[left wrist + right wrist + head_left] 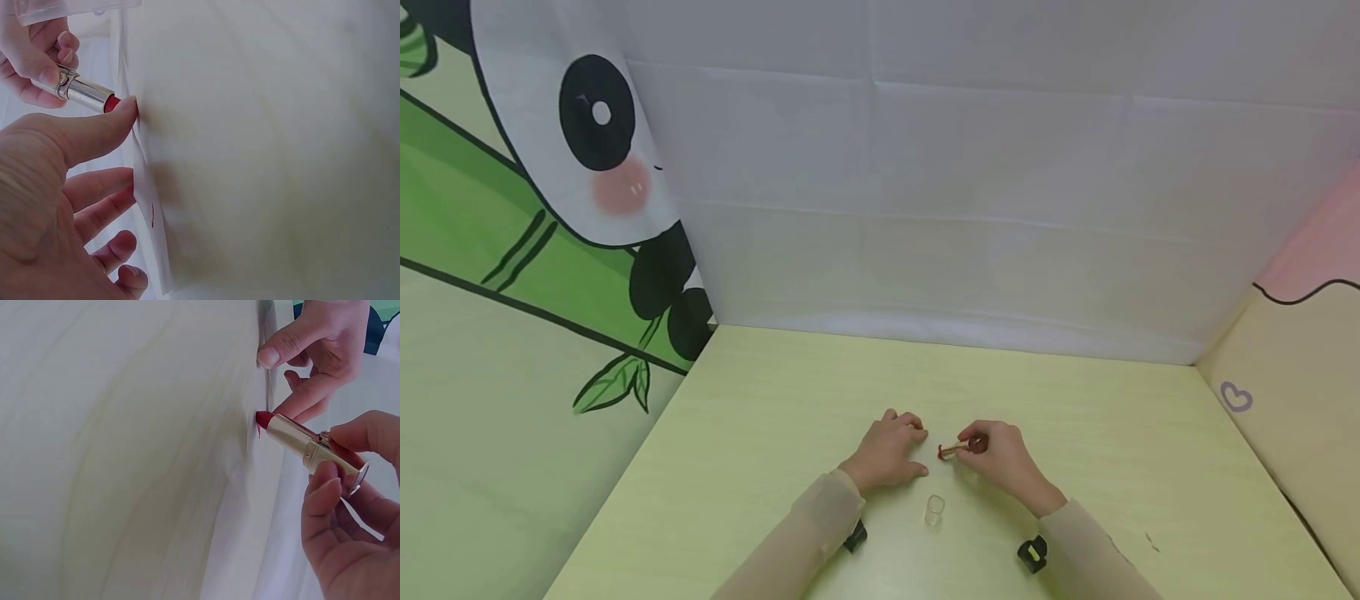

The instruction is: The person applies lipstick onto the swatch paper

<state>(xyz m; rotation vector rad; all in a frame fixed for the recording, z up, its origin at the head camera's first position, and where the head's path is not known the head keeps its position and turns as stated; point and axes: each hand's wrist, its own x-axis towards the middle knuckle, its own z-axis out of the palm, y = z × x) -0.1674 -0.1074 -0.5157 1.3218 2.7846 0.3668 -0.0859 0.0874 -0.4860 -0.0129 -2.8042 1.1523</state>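
My right hand (1000,454) pinches a gold-cased lipstick (303,445) between thumb and fingers. Its red tip (264,419) meets a pale sheet of paper (156,250), right by a short red streak (259,432). Another small red mark (152,215) shows on the sheet in the left wrist view. My left hand (887,450) lies to the left of the lipstick, fingers spread and loosely bent, with thumb and fingertips resting at the paper. On the near side, between the two hands, stands a clear cap (934,511).
The pale yellow table (775,392) reaches back to a white hanging sheet (962,208). A panda-patterned cloth (550,192) borders the left side, and a cream and pink one (1285,358) the right. Black wrist cameras (1032,553) sit under both sleeves.
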